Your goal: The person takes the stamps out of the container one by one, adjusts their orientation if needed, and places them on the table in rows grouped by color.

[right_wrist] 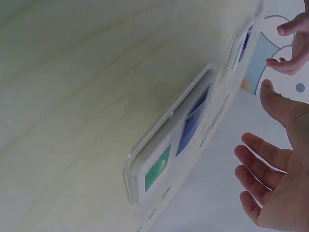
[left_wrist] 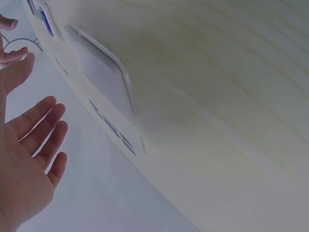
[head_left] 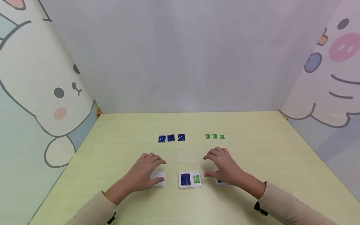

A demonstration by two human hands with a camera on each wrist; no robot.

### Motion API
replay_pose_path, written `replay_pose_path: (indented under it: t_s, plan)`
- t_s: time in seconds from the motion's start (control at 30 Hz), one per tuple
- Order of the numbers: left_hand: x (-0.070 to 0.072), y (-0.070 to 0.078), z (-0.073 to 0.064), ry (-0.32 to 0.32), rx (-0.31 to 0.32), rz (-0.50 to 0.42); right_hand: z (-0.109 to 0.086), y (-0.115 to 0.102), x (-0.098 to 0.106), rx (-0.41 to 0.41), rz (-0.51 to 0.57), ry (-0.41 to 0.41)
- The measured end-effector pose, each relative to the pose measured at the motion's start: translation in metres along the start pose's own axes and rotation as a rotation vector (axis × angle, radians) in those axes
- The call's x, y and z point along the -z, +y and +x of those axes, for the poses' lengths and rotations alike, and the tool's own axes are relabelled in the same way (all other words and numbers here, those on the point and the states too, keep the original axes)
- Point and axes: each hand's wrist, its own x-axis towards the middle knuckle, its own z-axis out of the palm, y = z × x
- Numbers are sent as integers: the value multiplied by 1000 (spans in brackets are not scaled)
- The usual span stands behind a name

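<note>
My left hand [head_left: 144,173] hovers over a plain white flat block [head_left: 159,178], its fingers loosely spread and holding nothing. In the left wrist view this white block [left_wrist: 104,72] shows a clear rim. My right hand [head_left: 223,167] hangs over another flat white block, hiding most of it in the head view. The right wrist view shows that block [right_wrist: 166,145] in a clear tray, with a blue square [right_wrist: 192,123] and a green square [right_wrist: 157,168] on top. Between the hands lies a similar white block [head_left: 190,184] bearing a blue square [head_left: 185,179] and a green square [head_left: 196,179].
Behind the middle block lies a clear rectangular piece [head_left: 187,156]. Farther back are a row of blue squares [head_left: 171,137] on the left and a row of small green squares [head_left: 215,136] on the right. Printed panels [head_left: 33,78] flank the pale wooden table [head_left: 126,125].
</note>
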Motion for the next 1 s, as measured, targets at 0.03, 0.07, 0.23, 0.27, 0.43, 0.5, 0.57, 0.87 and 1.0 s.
replay_pose_path:
  t_s: [0.03, 0.07, 0.23, 0.27, 0.43, 0.5, 0.57, 0.87, 1.0]
  plan:
    - [0, 0, 0, -1, -1, 0, 0, -1, 0, 4, -9, -1]
    - [0, 0, 1, -2, -2, 2, -1, -3, 0, 9, -20, -1]
    - [1, 0, 5, 1, -9, 0, -3, -9, 1, 9, -42, 18]
    - [1, 0, 5, 1, -8, -1, -3, -10, 1, 7, -43, 18]
    - [0, 1, 9, -7, -3, -13, -7, -14, 0, -10, -34, 11]
    - [-1, 2, 11, -12, 0, -21, -8, -15, 0, -9, -32, 18]
    - [-2, 2, 12, -17, 2, -25, -9, -17, 0, -3, -37, 26]
    - [-5, 6, 16, -23, -11, -25, -11, -21, 0, -1, -51, 17]
    - [-7, 7, 16, -18, -25, -20, -13, -23, 0, 7, -70, 11]
